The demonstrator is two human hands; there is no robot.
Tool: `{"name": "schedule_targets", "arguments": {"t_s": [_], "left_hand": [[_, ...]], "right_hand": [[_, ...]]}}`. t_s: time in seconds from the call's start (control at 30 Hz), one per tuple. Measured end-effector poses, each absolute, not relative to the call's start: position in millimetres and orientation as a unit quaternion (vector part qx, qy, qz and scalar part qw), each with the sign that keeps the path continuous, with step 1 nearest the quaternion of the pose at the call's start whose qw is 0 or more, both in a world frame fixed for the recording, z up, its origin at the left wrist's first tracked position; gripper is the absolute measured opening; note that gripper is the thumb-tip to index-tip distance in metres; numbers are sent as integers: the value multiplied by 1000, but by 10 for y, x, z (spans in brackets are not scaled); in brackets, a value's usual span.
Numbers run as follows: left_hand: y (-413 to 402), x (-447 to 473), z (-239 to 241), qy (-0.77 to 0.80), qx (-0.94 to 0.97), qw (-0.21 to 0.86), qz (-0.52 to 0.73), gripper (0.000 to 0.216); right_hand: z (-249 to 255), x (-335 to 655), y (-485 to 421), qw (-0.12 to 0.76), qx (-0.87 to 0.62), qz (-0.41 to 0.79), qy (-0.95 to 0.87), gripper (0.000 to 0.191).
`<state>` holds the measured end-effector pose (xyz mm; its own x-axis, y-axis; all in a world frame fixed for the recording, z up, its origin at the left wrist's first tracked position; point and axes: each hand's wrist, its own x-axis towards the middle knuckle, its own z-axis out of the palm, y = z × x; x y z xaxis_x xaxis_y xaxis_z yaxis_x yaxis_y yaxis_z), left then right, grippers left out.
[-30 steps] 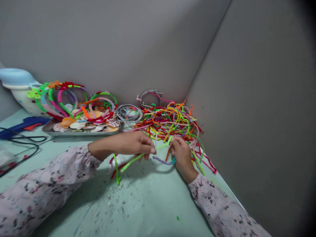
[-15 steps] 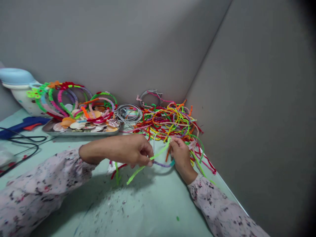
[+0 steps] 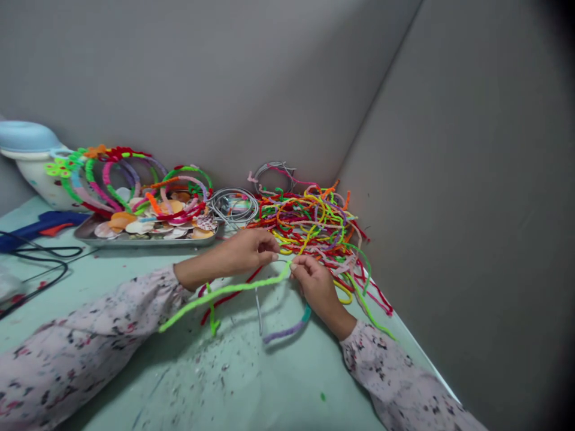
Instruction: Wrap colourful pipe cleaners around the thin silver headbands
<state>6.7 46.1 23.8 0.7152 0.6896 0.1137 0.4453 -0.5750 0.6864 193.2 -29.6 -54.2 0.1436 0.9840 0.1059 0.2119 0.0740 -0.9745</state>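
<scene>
My right hand [image 3: 318, 292] pinches one end of a lime green pipe cleaner [image 3: 224, 289] against a thin grey wire hoop [image 3: 259, 311]. The green strand's long free end stretches left, across in front of my left wrist. Part of the hoop is wrapped in purple and teal pipe cleaner [image 3: 286, 332], which curves out below my right hand. My left hand [image 3: 247, 248] hovers just left of the pinch, fingers loosely curled, a gap between thumb and fingertips, with nothing visible in them. Where the strand meets the wire is partly hidden by my right fingertips.
Behind my hands lies a heap of coloured pipe cleaners [image 3: 309, 221], beside coiled grey wire hoops [image 3: 233, 206]. A metal tray [image 3: 148, 242] of shells and wrapped hoops [image 3: 108, 179] stands left, near a blue glue gun [image 3: 36, 230] with its black cable and a blue-lidded container [image 3: 33, 161]. Walls bound the table.
My left hand has let go of the lime green strand and moved up and away. The strand now swings out left. The hoop has turned, its purple part lower, and my right hand has shifted slightly down.
</scene>
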Motion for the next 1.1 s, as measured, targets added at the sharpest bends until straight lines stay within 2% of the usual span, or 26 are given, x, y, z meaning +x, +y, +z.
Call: {"name": "schedule_targets", "arguments": {"t_s": [0.2,0.4,0.6,1.1], "left_hand": [[287,110,108,277,923,213,162,35],[236,132,-15,322,925,141,146,18],[230,157,-32,369,909,128,146,14],[264,141,11,355,910,144,162,12]], "right_hand": [[-507,1871,-319,499,-558,370,-550,14],[-439,1798,-358,477,-564,352,-575,10],[-409,1772,-385,473,-553,353,-588,11],[-431,1787,-376,480,-564,332,-584,12]]}}
